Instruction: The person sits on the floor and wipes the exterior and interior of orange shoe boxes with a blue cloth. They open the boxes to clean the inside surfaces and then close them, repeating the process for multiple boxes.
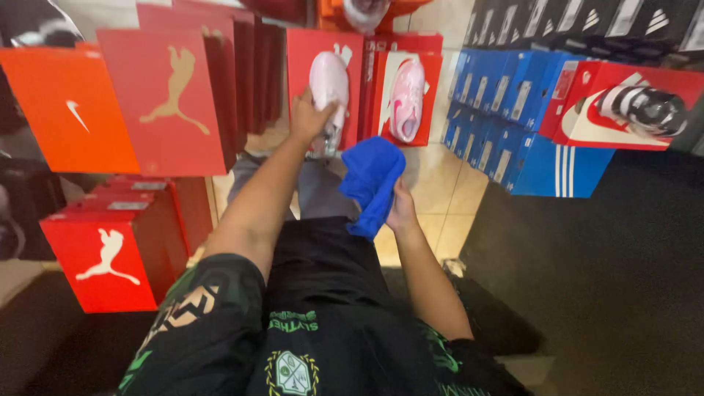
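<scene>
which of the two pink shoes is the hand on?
The left pink shoe: the left hand grips it. The other pink shoe rests untouched on a red box to its right. The right hand holds a blue cloth.

Single head view, looking steeply down, close over forearms, floor beyond

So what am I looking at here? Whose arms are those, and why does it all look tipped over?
The camera sits on a person's head and looks down, so you see that person's own two arms and black shirt from above. There is no machine, just bare hands. The left hand grips a pale pink shoe that rests against a red box. The right hand holds a blue cloth. A second pink shoe rests on the next red box. All around are stacked shoe boxes: red and orange ones on the left, blue ones on the right, standing on a tiled floor.
</scene>
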